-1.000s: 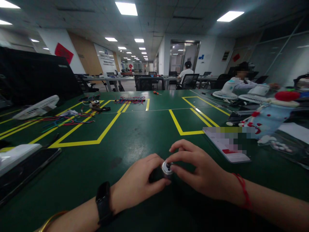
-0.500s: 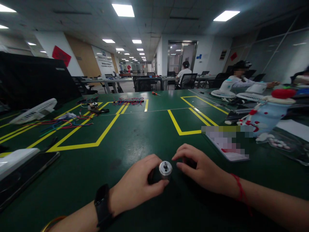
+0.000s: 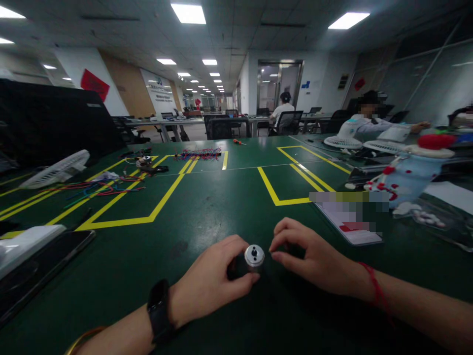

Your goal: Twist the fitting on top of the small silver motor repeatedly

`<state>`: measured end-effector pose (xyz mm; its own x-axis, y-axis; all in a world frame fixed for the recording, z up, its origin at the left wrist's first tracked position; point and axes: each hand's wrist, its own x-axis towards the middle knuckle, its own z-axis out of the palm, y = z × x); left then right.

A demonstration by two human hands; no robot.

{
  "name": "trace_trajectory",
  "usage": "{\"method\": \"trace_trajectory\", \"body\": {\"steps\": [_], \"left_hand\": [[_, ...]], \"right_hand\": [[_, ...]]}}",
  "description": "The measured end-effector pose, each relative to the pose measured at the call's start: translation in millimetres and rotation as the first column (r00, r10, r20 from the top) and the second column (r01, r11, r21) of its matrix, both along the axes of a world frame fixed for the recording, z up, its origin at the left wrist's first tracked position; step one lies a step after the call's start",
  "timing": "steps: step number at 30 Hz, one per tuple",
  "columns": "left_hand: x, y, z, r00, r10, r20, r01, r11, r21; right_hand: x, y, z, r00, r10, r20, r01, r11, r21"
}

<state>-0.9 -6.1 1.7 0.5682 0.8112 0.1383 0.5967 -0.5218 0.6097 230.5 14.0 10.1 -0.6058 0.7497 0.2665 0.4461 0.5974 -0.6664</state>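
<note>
My left hand (image 3: 218, 276) is wrapped around a small cylindrical electric motor (image 3: 254, 256) that stands upright. Its silver end faces up, with a dark shaft in the middle and small holes beside it. The motor's lower part is hidden by my fingers and shadow. Just right of it, apart from the motor, is my right hand (image 3: 308, 254). Its thumb and index fingertip come together in a pinch; whatever may be between them is too small to make out.
On the green table (image 3: 207, 207) run strips of yellow tape. A phone (image 3: 51, 266) lies at left, a pixelated flat item (image 3: 351, 229) at right. Beyond are wires (image 3: 107, 190), a screwdriver (image 3: 239, 142), white fans (image 3: 343, 140) and a blue cup (image 3: 417, 177). Two people sit farther back.
My right hand has shifted slightly right, and its thumb and index finger have closed from apart into a pinch. My left hand keeps its hold on the motor.
</note>
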Motion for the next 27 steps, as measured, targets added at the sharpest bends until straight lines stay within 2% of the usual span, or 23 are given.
{"method": "trace_trajectory", "body": {"steps": [3, 6, 13, 18, 23, 25, 27], "left_hand": [[-0.7, -0.1, -0.3, 1.0, -0.003, -0.011, 0.003, 1.0, -0.005], [-1.1, -0.5, -0.2, 1.0, -0.001, -0.01, 0.001, 1.0, -0.006], [-1.5, 0.8, -1.6, 1.0, -0.012, -0.001, 0.011, 1.0, -0.007], [-1.5, 1.9, -2.6, 1.0, -0.013, 0.004, 0.013, 1.0, -0.01], [1.0, 1.1, -2.8, 1.0, -0.023, 0.019, 0.023, 1.0, -0.002], [1.6, 0.6, -3.4, 1.0, -0.02, 0.021, 0.02, 1.0, 0.002], [1.8, 0.4, -4.0, 1.0, -0.014, 0.016, 0.014, 1.0, 0.004]], "right_hand": [[7.6, -0.4, -7.0, 0.984, 0.077, 0.16, -0.074, 0.997, -0.023], [8.3, -0.2, -9.3, 0.974, 0.093, 0.207, -0.097, 0.995, 0.007], [10.0, 1.5, -7.4, 0.994, 0.052, 0.093, -0.043, 0.995, -0.089], [7.4, 0.5, -10.1, 0.987, 0.085, 0.139, -0.087, 0.996, 0.013], [-8.0, 1.0, 2.0, 0.986, -0.031, -0.165, 0.044, 0.996, 0.074], [-15.1, 0.8, 8.3, 0.981, -0.022, -0.191, 0.041, 0.995, 0.096], [-20.4, -0.1, 12.1, 0.991, 0.013, -0.136, 0.0, 0.996, 0.094]]}}
